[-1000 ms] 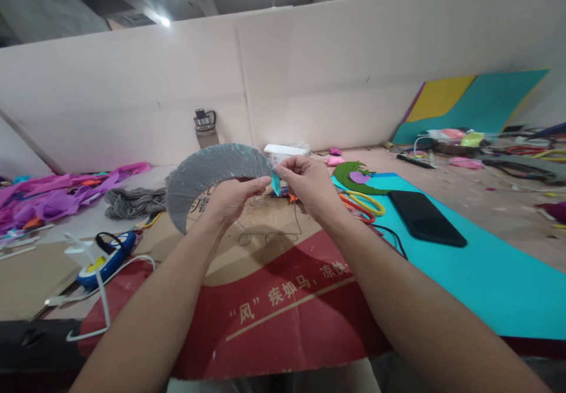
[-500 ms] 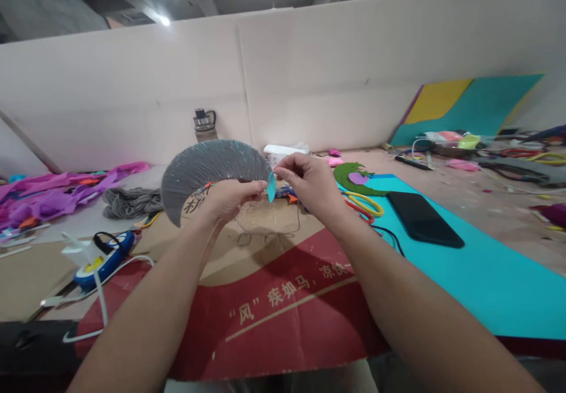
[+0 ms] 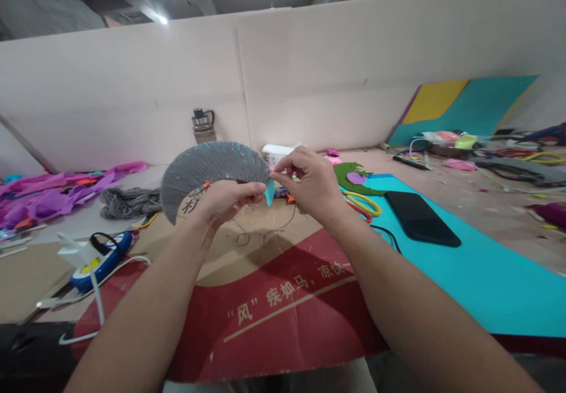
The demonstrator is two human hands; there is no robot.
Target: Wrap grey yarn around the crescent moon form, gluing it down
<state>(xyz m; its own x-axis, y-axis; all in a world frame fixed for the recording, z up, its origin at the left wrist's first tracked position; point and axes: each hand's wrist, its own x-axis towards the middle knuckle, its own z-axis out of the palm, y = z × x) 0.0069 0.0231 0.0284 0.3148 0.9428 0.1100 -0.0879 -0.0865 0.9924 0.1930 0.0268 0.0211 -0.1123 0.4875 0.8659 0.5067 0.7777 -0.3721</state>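
My left hand (image 3: pixel 232 198) grips the right end of a curved grey yarn-wrapped crescent (image 3: pixel 212 163), thumb on top. A small turquoise piece (image 3: pixel 269 193) hangs down at that end, beside the left thumb tip. My right hand (image 3: pixel 309 180) is closed in a pinch at the crescent's tip, just above the turquoise piece; what its fingertips hold is too small to make out. A thin grey strand (image 3: pixel 265 235) loops below the hands over the red and brown cardboard (image 3: pixel 283 316).
Grey yarn (image 3: pixel 130 202) and purple fabric lie left, above a blue power strip (image 3: pixel 101 261). A bottle (image 3: pixel 203 125) stands behind. At right are yellow-handled scissors (image 3: pixel 365 203), a green piece (image 3: pixel 351 177) and a black phone (image 3: pixel 421 218) on a turquoise sheet (image 3: pixel 481 287).
My right fingertips have moved slightly left and down onto the crescent's tip. The turquoise piece now sits a little lower and less of it shows.
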